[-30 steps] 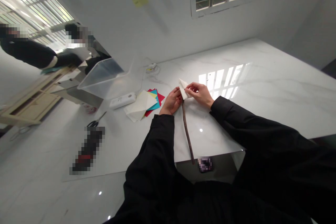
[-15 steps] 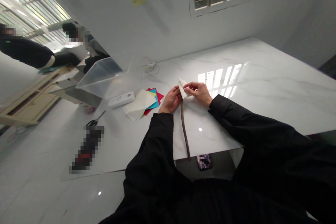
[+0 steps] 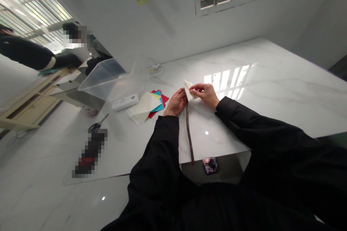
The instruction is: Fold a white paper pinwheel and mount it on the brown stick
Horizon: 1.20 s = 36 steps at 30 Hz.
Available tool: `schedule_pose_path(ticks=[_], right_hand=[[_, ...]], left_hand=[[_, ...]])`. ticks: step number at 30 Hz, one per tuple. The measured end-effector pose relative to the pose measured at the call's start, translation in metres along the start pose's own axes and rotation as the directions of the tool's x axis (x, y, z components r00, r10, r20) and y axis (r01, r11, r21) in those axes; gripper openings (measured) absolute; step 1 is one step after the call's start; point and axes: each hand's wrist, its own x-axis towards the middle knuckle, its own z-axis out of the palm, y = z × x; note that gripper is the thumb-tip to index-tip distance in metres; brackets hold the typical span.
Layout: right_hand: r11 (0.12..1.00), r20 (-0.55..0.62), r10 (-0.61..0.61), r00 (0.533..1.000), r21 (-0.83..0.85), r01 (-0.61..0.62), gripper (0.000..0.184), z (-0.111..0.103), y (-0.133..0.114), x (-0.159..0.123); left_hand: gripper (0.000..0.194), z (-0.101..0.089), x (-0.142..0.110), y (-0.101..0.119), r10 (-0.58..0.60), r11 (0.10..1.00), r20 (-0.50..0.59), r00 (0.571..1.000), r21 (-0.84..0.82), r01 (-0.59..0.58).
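Barely anything had changed in that last second: the left hand and right hand stayed closed in a pinch on a folded white paper, out in the middle of the marble tabletop. A thin dark stick ran from there toward the near edge. Couldn't tell if its top end was joined to the paper, since the fingers hid it, and the pixelated thing just past that edge was unreadable.

Stick below the folded paper
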Motion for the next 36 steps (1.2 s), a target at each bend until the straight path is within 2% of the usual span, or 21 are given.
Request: schedule_pose_path(ticks=[5,11,19,26,30,36], right_hand=[[1.0,0.014,0.014,1.0,-0.017,-0.013,0.027,0.0001,-0.0009,0.0005],[1.0,0.01,-0.004,1.0,0.012,0.004,0.027,0.0001,0.0011,0.0019],[1.0,0.033,-0.009,0.999,-0.02,0.009,0.026,-0.0015,0.001,0.004],[0.999,0.017,-0.024,1.0,-0.039,0.025,0.024,-0.002,0.0024,0.0048],[0.998,0.018,-0.011,1.0,-0.066,0.012,0.024,-0.0024,0.0004,0.0048],[0.997,0.015,0.003,1.0,-0.072,-0.002,0.024,-0.0023,-0.0017,0.0053]], left_hand=[[0.03,-0.0005,0.0007,-0.0003,-0.015,1.0,-0.026,1.0,-0.01,0.015],[0.025,-0.0019,0.0011,-0.0008,0.013,0.999,0.025,1.0,0.047,-0.014],[0.019,-0.0041,0.0005,-0.0001,-0.009,0.994,-0.018,1.0,0.107,0.011],[0.03,-0.0013,0.0002,-0.0001,0.004,0.997,0.01,1.0,0.08,-0.004],[0.033,-0.0007,0.0008,-0.0002,-0.016,0.998,-0.021,1.0,0.059,0.017],[0.035,-0.0031,0.0027,-0.0009,0.016,0.99,0.006,1.0,0.139,-0.016]])
